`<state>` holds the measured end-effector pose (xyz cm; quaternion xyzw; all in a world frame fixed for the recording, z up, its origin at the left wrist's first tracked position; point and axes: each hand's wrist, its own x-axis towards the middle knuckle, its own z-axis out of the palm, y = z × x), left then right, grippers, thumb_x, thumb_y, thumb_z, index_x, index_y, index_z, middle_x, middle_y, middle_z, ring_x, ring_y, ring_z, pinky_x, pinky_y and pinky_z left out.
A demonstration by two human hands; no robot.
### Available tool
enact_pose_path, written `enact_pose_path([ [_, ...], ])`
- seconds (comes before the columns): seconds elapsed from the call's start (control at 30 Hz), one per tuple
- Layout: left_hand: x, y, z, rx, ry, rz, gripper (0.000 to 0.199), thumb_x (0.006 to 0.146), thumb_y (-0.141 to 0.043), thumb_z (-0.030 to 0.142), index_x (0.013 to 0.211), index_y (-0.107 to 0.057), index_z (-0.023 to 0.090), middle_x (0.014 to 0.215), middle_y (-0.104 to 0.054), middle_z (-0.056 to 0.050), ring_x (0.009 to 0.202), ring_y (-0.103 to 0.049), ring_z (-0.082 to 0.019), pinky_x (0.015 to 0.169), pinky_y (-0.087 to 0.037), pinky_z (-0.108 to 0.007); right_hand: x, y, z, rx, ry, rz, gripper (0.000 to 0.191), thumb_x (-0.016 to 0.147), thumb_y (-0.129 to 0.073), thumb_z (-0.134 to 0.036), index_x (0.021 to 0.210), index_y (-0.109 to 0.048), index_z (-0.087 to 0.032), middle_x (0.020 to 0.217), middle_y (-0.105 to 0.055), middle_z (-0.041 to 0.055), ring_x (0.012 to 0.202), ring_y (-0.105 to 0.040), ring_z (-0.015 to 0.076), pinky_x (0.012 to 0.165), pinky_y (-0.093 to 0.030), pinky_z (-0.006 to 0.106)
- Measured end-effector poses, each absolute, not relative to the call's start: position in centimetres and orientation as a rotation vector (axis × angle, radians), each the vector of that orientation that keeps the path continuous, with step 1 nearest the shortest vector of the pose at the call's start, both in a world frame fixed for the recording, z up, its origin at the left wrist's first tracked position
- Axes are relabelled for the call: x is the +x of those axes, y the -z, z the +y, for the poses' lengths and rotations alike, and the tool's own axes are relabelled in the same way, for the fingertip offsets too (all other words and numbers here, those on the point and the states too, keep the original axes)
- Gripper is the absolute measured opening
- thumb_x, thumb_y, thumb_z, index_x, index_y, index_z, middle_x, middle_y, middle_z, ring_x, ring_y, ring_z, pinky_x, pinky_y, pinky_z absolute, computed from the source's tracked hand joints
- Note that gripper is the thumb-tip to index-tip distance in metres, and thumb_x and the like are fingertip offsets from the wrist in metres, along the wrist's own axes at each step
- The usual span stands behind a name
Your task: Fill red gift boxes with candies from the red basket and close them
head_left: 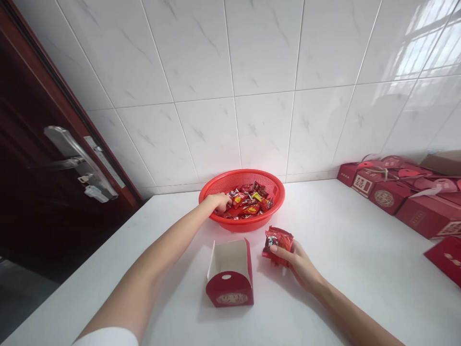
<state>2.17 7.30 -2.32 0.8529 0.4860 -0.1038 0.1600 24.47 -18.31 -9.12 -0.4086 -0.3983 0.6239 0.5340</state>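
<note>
A round red plastic basket (pixel 243 225) stands near the tiled wall, with many wrapped candies (pixel 252 198) inside. My left hand (pixel 220 202) reaches over its left rim, fingers closed among the candies; what they pinch is hidden. Red wrapped packets (pixel 279 240) are in my right hand (pixel 298 262), held right of an open box, with the thumb across their front. The open red box (pixel 230 290) sits on the white table in front of the basket. Its pale inside shows and its top flaps are up.
Several closed red boxes (pixel 391 194) with ribbons are grouped at the right by the wall. Another red piece (pixel 446 257) lies at the right edge. A dark red door (pixel 32 144) with a metal handle is on the left, past the table's (pixel 173 307) edge.
</note>
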Motion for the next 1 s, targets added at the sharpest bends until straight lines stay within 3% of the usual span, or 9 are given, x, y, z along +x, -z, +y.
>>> enact_pose_path([
  [0.1,2.3,2.1,7.0,2.409,0.338,1.476,0.022,0.092,-0.068,0.036,0.098,-0.067,0.015,0.097,-0.067,-0.005,0.086,-0.065,-0.018,0.078,-0.055,-0.035,24.4,9.0,-18.4,-0.955,-1.489,-0.968,0.043,0.070,-0.086,-0.051,0.086,-0.065,-0.017,0.078,-0.066,0.0033,0.068,-0.058,0.0150,0.063,-0.043,0.027],
  [0.2,2.4,1.5,6.3,2.428,0.223,1.489,0.024,0.094,-0.066,0.039,0.093,-0.066,0.015,0.090,-0.066,-0.003,0.078,-0.063,-0.015,0.072,-0.054,-0.032,24.4,8.9,-18.5,-0.939,-1.491,-0.963,0.042,0.070,-0.086,-0.050,0.088,-0.066,-0.017,0.078,-0.066,0.0025,0.068,-0.057,0.0139,0.063,-0.042,0.026],
  [0.47,2.9,0.8,4.7,2.383,-0.231,1.436,0.043,0.086,-0.059,0.049,0.057,-0.053,0.017,0.053,-0.051,0.001,0.046,-0.049,-0.012,0.048,-0.036,-0.026,24.3,9.0,-18.4,-0.929,-1.503,-0.972,0.045,0.070,-0.086,-0.050,0.092,-0.066,-0.017,0.077,-0.067,0.0029,0.068,-0.057,0.0149,0.062,-0.041,0.027],
  [0.7,2.9,1.0,4.4,2.291,-0.234,1.367,0.048,0.076,-0.063,0.062,0.059,-0.052,0.019,0.054,-0.050,0.001,0.048,-0.045,-0.013,0.046,-0.032,-0.025,24.3,8.8,-18.5,-0.947,-1.499,-0.956,0.045,0.069,-0.086,-0.050,0.092,-0.066,-0.017,0.078,-0.068,0.0032,0.067,-0.057,0.0148,0.062,-0.042,0.028],
  [0.87,2.9,1.2,4.5,2.298,-0.054,1.339,0.046,0.066,-0.075,0.054,0.050,-0.050,0.019,0.049,-0.046,0.003,0.049,-0.042,-0.012,0.048,-0.029,-0.025,24.4,8.7,-18.6,-0.960,-1.490,-0.963,0.045,0.070,-0.086,-0.051,0.093,-0.067,-0.017,0.078,-0.068,0.0037,0.067,-0.057,0.0155,0.062,-0.041,0.028],
  [1.0,3.0,0.9,4.2,2.278,0.089,1.315,0.031,0.065,-0.075,0.048,0.060,-0.064,0.020,0.056,-0.056,0.002,0.052,-0.048,-0.014,0.050,-0.033,-0.025,24.4,8.7,-18.6,-0.959,-1.498,-0.965,0.045,0.070,-0.086,-0.050,0.092,-0.067,-0.016,0.079,-0.068,0.0035,0.068,-0.056,0.0147,0.063,-0.041,0.028],
])
